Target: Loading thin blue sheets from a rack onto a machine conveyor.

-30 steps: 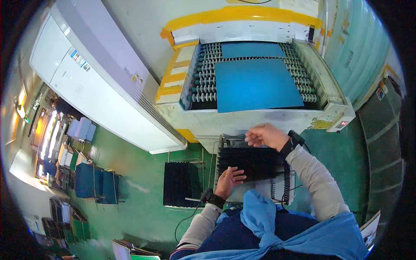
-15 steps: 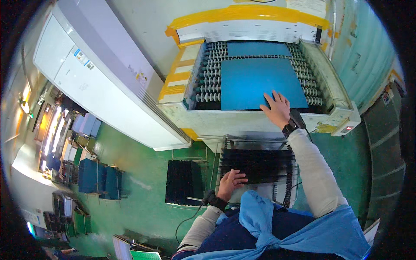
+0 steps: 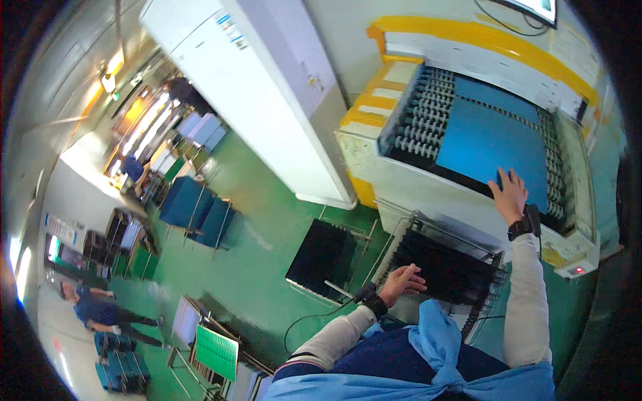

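Observation:
A flat blue panel (image 3: 495,144) lies on the rollers of a white conveyor machine (image 3: 428,187). Another blue panel (image 3: 491,93) lies just beyond it, partly under the machine's cover. My right hand (image 3: 509,197) is at the near edge of the closer panel, fingers spread, gripping nothing; whether the fingertips touch the panel I cannot tell. Below the machine stands a wire rack (image 3: 495,260) holding a row of dark panels (image 3: 441,264). Over the rack's left side hovers my left hand (image 3: 402,284), empty, its fingers loosely stretched out.
To the left of my rack, a second rack of dark panels (image 3: 324,257) stands on the green floor (image 3: 261,200). A tall white cabinet-like unit (image 3: 267,100) rises beside the machine. Blue panel stacks (image 3: 194,210), a green board (image 3: 216,353) and a walking person (image 3: 110,311) are farther left.
My view has swung left, bringing a walking person into sight. The nearer blue panel sits slightly deeper on the rollers. My right hand is now at its near edge; my left stays over the rack.

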Demonstrator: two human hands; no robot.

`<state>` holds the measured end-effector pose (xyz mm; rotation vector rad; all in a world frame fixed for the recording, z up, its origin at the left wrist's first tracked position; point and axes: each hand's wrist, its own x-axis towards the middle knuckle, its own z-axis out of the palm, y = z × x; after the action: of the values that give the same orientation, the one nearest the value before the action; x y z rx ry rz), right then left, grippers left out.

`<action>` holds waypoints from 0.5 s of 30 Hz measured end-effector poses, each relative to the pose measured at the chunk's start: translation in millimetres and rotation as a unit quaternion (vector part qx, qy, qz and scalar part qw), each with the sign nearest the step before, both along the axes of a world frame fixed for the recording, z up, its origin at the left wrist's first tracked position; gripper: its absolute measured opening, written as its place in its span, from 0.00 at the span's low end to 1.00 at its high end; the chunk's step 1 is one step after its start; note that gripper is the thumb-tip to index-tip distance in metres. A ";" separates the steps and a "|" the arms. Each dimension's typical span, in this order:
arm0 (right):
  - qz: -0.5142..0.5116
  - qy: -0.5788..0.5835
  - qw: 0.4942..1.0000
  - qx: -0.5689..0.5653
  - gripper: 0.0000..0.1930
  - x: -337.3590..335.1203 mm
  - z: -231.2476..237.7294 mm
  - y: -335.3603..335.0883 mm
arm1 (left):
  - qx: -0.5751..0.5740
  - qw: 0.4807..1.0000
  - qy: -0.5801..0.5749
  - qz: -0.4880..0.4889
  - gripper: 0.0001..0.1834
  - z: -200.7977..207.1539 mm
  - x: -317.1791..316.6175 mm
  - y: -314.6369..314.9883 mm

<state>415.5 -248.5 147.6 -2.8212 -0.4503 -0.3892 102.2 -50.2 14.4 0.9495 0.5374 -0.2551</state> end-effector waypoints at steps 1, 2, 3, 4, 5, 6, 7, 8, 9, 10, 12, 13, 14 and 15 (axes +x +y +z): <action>-0.005 -0.001 1.000 0.006 0.28 1.1 -1.3 -0.3 | 0.012 1.000 -0.004 -0.006 0.28 -0.2 -0.3 -1.2; 0.005 -0.001 1.000 0.005 0.28 0.3 -3.3 -0.8 | -0.005 1.000 -0.005 0.003 0.27 -0.4 0.4 -1.6; 0.005 -0.032 0.999 0.010 0.27 -3.3 -5.9 -0.7 | -0.013 1.000 -0.013 0.013 0.27 -0.9 -0.1 -2.0; 0.003 -0.073 0.997 0.011 0.25 -8.8 -8.0 -0.2 | -0.012 1.000 -0.006 0.012 0.26 -1.6 0.5 -2.8; 0.009 -0.067 0.998 0.014 0.25 -17.2 -9.7 0.7 | -0.009 1.000 -0.002 0.008 0.26 -2.4 0.7 -3.2; 0.082 -0.031 0.992 0.087 0.22 -29.6 -12.5 3.5 | -0.015 1.000 -0.002 0.014 0.26 -3.4 0.8 -3.6; 0.155 0.005 0.975 0.159 0.19 -45.1 -14.9 6.2 | -0.008 1.000 -0.010 0.011 0.26 -4.5 0.8 -3.8; 0.212 -0.030 0.950 0.227 0.15 -77.5 -25.1 10.6 | -0.001 1.000 -0.017 0.008 0.27 -5.7 0.8 -4.1; 0.281 -0.072 0.907 0.306 0.12 -105.8 -33.5 18.7 | -0.001 1.000 -0.019 0.013 0.27 -7.1 1.3 -3.6; 0.252 0.227 0.862 0.376 0.13 -136.7 -36.6 10.0 | 0.004 1.000 -0.016 0.013 0.27 -8.5 1.2 -4.2; 0.262 0.409 0.756 0.439 0.10 -189.9 -49.5 1.3 | 0.009 1.000 -0.012 0.019 0.26 -11.3 0.7 -4.8; 0.284 0.343 0.802 0.399 0.11 -212.7 -59.9 -1.2 | 0.019 1.000 -0.010 0.013 0.26 -12.2 1.3 -5.8; 0.279 0.313 0.828 0.373 0.10 -230.1 -71.3 -6.6 | 0.037 0.999 -0.019 0.012 0.27 -13.1 1.1 -4.9; 0.281 0.360 0.847 0.271 0.08 -235.8 -80.0 -19.8 | -0.003 1.000 -0.015 0.016 0.27 -13.2 1.3 -5.9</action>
<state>179.7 -268.3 67.6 -1.9448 -0.7898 0.5652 103.5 -56.1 1.3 0.9369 0.5225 -0.2135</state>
